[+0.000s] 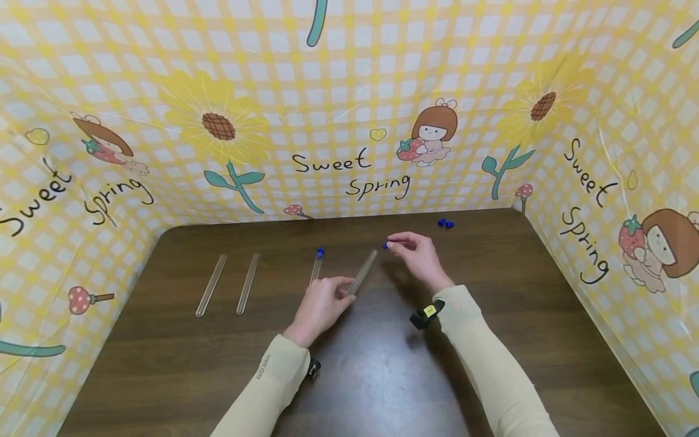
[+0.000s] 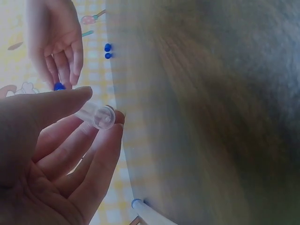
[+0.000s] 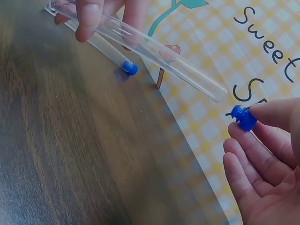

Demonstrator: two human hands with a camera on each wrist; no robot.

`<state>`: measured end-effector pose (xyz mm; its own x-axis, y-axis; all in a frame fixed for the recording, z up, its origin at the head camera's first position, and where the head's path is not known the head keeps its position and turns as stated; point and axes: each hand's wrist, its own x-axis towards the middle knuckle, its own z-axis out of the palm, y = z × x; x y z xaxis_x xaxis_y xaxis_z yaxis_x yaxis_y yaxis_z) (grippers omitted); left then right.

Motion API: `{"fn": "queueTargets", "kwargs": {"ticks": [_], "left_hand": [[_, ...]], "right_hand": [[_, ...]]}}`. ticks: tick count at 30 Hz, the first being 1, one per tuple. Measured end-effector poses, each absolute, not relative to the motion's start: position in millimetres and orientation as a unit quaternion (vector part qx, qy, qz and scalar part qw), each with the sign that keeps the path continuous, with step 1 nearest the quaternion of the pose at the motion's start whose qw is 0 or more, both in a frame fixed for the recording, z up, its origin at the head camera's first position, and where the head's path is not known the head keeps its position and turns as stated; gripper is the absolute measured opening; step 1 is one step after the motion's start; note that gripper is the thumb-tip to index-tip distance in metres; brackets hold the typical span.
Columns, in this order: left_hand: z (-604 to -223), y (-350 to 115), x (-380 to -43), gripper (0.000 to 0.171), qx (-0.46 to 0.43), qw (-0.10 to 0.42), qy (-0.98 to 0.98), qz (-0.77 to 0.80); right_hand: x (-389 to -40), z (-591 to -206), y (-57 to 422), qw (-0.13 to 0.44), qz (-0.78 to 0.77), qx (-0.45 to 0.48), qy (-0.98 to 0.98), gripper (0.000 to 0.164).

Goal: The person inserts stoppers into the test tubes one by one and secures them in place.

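My left hand [image 1: 323, 304] pinches a clear test tube [image 1: 363, 271] near its lower end, its top slanting up to the right. In the right wrist view the mouth of that test tube [image 3: 216, 91] is uncapped and points toward a small blue stopper [image 3: 243, 117]. Thumb and index finger of my right hand [image 1: 417, 258] pinch this stopper, a short gap from the mouth. Behind my left hand lies a test tube with a blue stopper [image 1: 320, 252] in its end; the hand hides its lower part.
Two unstoppered test tubes [image 1: 211, 285] [image 1: 248, 283] lie side by side on the left of the brown table [image 1: 164, 364]. Two loose blue stoppers [image 1: 445, 224] sit at the back right edge. A yellow checked cloth [image 1: 338, 109] walls the table at the back and sides.
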<state>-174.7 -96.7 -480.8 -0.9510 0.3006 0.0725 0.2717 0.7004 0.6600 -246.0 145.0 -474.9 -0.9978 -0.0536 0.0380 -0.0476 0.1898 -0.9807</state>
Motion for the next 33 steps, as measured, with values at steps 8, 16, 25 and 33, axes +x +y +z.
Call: {"fn": "queueTargets", "kwargs": {"ticks": [8, 16, 25, 33], "left_hand": [[-482.5, -93.5, -175.8, 0.035, 0.17, 0.02, 0.918, 0.358], [-481.1, -91.1, -175.0, 0.034, 0.176, 0.017, 0.917, 0.356], [-481.5, -89.9, -175.3, 0.033, 0.18, 0.017, 0.916, 0.358], [-483.1, -87.5, -175.0, 0.033, 0.172, 0.01, 0.919, 0.353]], "right_hand": [[-244.1, -475.4, 140.0, 0.013, -0.628, -0.043, 0.777, 0.028], [-243.7, -476.6, 136.7, 0.029, -0.627, -0.045, 0.777, 0.028], [-244.2, -479.8, 131.0, 0.048, -0.622, -0.059, 0.779, 0.028], [-242.7, -483.9, 126.1, 0.044, -0.622, -0.072, 0.778, 0.029]]}}
